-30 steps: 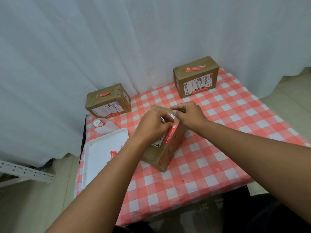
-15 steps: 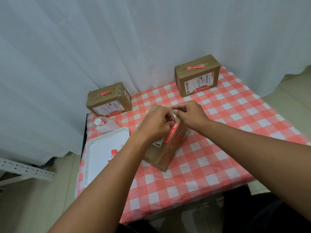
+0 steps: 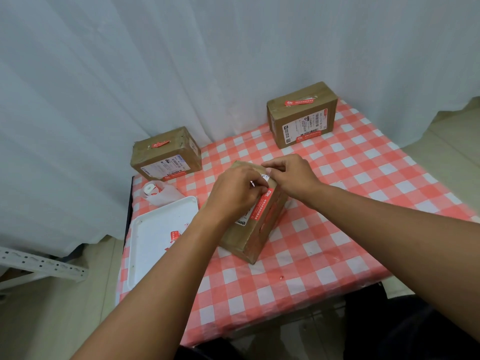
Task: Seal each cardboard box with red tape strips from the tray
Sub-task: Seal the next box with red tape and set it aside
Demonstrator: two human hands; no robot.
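On the bench (image 3: 337, 229), near the middle, sits the box (image 3: 255, 229) I am working on. My left hand (image 3: 235, 194) rests on top of it with its fingers curled, pinching the far end of a red tape strip (image 3: 262, 205). That strip runs along the top of the box toward me. My right hand (image 3: 292, 175) is just beside the left one, on the far top edge of the box, and its fingers pinch something small and white there. I cannot tell what that white bit is.

To the left lies a white tray (image 3: 153, 229) with another red strip (image 3: 174, 235) on it. Just past the tray is a small white roll (image 3: 150, 189). Far on the left stands a second box (image 3: 166, 154) with red tape on top. Far on the right stands a third box (image 3: 302, 115), and it has red tape on top too. A red and white checked cloth (image 3: 363, 162) covers the bench, and a white curtain (image 3: 181, 61) hangs behind it.
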